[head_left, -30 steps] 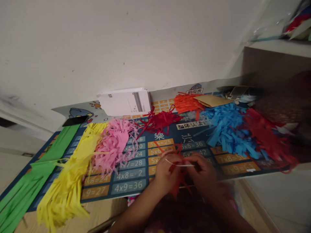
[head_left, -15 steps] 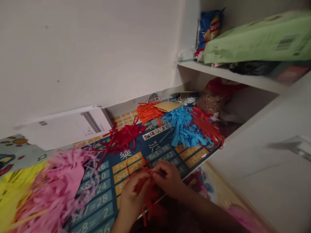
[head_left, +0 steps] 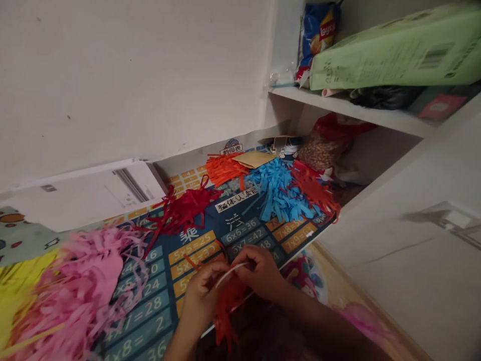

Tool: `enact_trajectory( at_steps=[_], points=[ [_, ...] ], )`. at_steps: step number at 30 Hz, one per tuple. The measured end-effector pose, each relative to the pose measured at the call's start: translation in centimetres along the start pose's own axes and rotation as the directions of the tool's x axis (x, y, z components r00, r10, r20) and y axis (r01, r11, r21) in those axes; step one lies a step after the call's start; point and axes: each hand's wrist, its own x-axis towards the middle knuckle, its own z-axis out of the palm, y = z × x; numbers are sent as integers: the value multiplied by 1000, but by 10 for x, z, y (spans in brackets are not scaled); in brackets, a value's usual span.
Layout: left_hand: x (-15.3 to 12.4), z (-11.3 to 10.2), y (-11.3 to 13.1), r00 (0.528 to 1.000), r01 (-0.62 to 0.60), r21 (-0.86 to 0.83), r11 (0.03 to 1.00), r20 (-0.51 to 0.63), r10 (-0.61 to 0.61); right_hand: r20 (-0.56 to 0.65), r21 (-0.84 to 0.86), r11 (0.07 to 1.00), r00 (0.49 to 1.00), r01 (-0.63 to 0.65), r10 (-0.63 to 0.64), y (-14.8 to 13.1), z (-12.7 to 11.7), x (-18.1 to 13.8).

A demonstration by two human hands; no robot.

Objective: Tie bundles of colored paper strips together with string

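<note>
A thin white cord [head_left: 232, 271] is stretched in a short arc between my two hands at the table's front edge. My left hand [head_left: 203, 293] is closed, pinching one end of it. The other end is in the closed fingers of my right hand [head_left: 260, 272]. Red-orange fringed paper strips [head_left: 228, 308] hang below the cord between the hands; how they are attached is hidden. A few loose orange strips stick out behind my left hand, over the printed multiplication mat [head_left: 150, 311].
Pink fringe [head_left: 86, 281] and yellow paper [head_left: 22, 286] lie left. Behind are dark red strips [head_left: 188, 210], orange fringe [head_left: 225, 169], blue fringe [head_left: 285, 193] and red fringe [head_left: 315, 190]. White sheets [head_left: 90, 195] lean on the wall. A shelf [head_left: 349, 113] stands right, holding a green package [head_left: 394, 60].
The white cord now shows clearly between my hands, which have drawn slightly apart. The red-orange strips hang lower and more to the left. The camera view has shifted slightly.
</note>
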Motion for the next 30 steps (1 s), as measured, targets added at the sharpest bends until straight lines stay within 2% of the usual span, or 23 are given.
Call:
enact_trajectory(
  at_steps=[2, 4, 7, 8, 10, 13, 16, 18, 20, 23, 25, 28, 30],
  points=[
    [-2, 1, 3, 998, -15, 40, 999, -57, 17, -42, -102, 993, 997, 60, -65, -2, -2, -2],
    [-5, 3, 5, 999, 3, -2, 1000, -45, -3, -3, -98, 994, 999, 38, -38, -2, -3, -3],
    [-9, 7, 5, 984, 176, -283, 943, 83, -159, 95, -36, 997, 992, -75, 78, 0, -4, -3],
    [-9, 8, 3, 973, 229, -372, 900, 114, -200, 102, -47, 995, 990, -91, 95, 2, -3, -3],
    [-9, 9, 0, 965, 261, -475, 840, 121, -231, 82, -93, 993, 993, -75, 83, 7, -1, -3],
    [-10, 6, -2, 967, 249, -531, 810, 99, -233, 126, -74, 995, 989, -64, 73, 9, 1, -3],
    [-10, 1, 0, 949, 311, -582, 751, 153, -275, 228, 5, 990, 964, -139, 134, 7, 1, -3],
    [-10, 0, 0, 937, 344, -611, 713, 180, -299, 240, 37, 982, 956, -183, 169, 5, 2, -2],
    [-10, 2, -1, 933, 355, -629, 692, 189, -307, 191, 46, 977, 961, -210, 198, 5, 4, -2],
    [-11, 5, -2, 949, 315, -581, 750, 170, -267, 71, -11, 980, 978, -198, 198, 8, 9, -2],
    [-11, 6, 0, 959, 283, -557, 781, 143, -246, 71, 9, 979, 977, -202, 201, 11, 7, -2],
    [-9, 2, 3, 945, 313, -604, 733, 123, -302, 45, 45, 979, 980, -198, 196, 11, -4, 0],
    [-8, 0, 5, 927, 347, -646, 680, 129, -351, -12, -31, 986, 987, -161, 161, 9, -11, -1]
  ],
)
